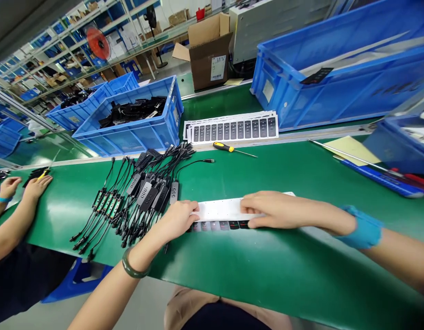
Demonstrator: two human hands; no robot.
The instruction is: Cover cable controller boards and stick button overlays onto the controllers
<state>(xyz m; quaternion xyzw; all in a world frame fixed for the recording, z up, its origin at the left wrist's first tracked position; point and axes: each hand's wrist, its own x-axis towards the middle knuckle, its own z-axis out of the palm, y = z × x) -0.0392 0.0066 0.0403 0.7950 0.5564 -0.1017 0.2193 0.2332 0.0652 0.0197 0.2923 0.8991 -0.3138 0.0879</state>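
My left hand (178, 217) pinches the left end of a white sticker sheet (219, 209) low over the green table. With fingers curled, my right hand (271, 209) grips the same sheet toward its right end. Along the near edge, below the white strip, shows a row of dark, shiny labels (215, 226). Just left of my left hand lies a pile of black cable modules (152, 195), their leads tangled. Beside that pile are several green circuit boards (107, 203) with black cables. What lies under my right fingers is hidden.
More label sheets (234, 130) lie behind a yellow-black screwdriver (229, 147). Blue bins (129, 133) stand along the back, a large one (335, 91) at right. A metal rod and blue cutter (380, 178) lie at right. A co-worker's hands (35, 187) are at far left.
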